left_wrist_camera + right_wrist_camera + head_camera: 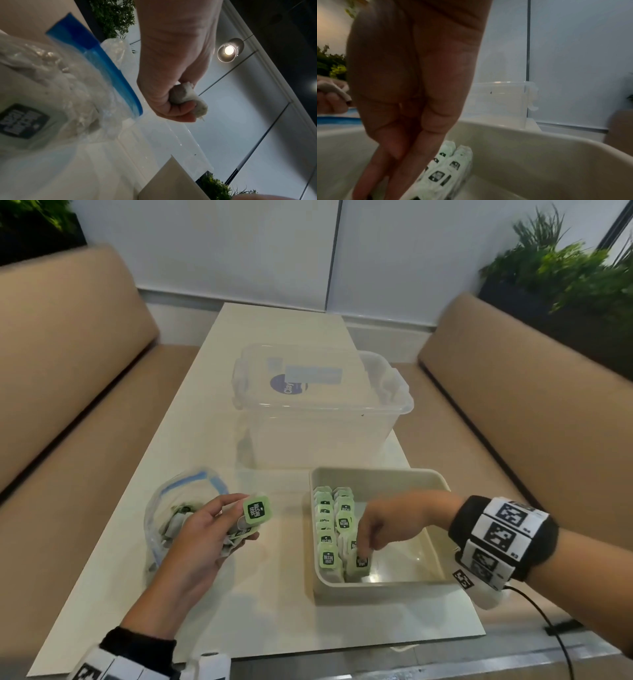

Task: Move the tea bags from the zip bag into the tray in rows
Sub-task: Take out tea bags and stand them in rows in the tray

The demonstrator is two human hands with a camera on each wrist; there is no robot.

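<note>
A beige tray (424, 481) holds two rows of green-tagged tea bags (330, 525) standing along its left side. My right hand (364, 546) reaches down into the tray and pinches a tea bag (361, 563) at the near end of the second row. In the right wrist view its fingers (406, 162) point down beside the rows of tea bags (447, 169). My left hand (245, 522) hovers left of the tray and grips a bunch of tea bags (256, 510), also seen as held tea bags (185, 100). The clear zip bag (178, 508) with a blue zip lies under that hand.
A large clear plastic bin (322, 405) with its lid stands on the white table (274, 611) just behind the tray. Tan bench seats (68, 371) flank the table. Plants (565, 268) sit in the back corners. A black cable (548, 621) runs off my right wrist.
</note>
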